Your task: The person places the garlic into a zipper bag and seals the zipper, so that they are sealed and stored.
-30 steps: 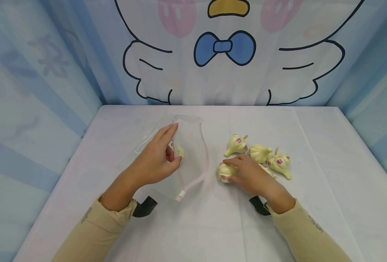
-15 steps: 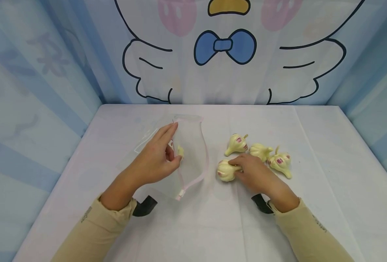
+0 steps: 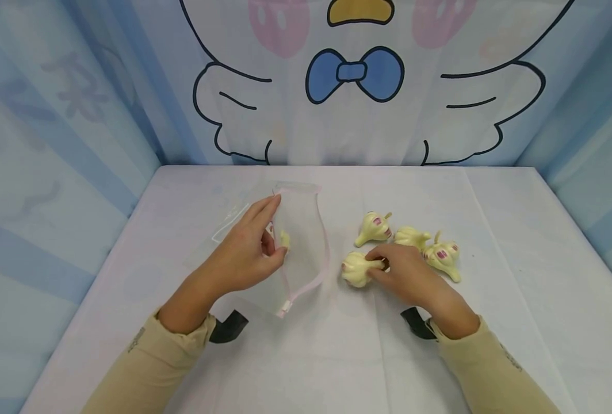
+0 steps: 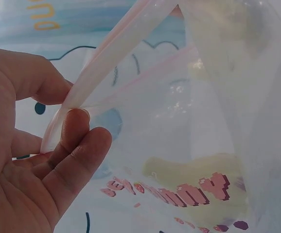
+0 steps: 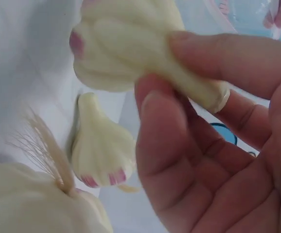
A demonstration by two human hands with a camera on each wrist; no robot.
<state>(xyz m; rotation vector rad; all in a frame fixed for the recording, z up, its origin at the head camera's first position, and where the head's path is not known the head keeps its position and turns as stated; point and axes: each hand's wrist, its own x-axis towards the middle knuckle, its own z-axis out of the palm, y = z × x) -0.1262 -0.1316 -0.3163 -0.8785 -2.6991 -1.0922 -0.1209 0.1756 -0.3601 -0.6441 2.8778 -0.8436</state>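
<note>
My left hand (image 3: pixel 244 250) pinches the pink-edged rim of a clear zip bag (image 3: pixel 303 241) between thumb and fingers, and the bag's mouth gapes toward the right. Through the printed plastic in the left wrist view, a garlic bulb (image 4: pixel 194 182) shows blurred inside. My right hand (image 3: pixel 409 276) holds another garlic bulb (image 3: pixel 356 269) by its stem, thumb and fingertips pinching the neck, as the right wrist view shows. Behind that hand lie a garlic bulb with its root tuft up (image 3: pixel 374 227), a second bulb (image 3: pixel 410 237) partly covered, and a third bulb (image 3: pixel 443 256).
A white cloth covers the table (image 3: pixel 518 241). At its back hangs a curtain (image 3: pixel 358 132) with a cartoon figure and a blue bow tie. More blue and white curtains stand at both sides. A white slider (image 3: pixel 285 307) sits at the bag's near corner.
My right hand has shifted from the bulb's body to its stem and now pinches it there, with the bulb turned slightly. The left hand and the bag stay in place.
</note>
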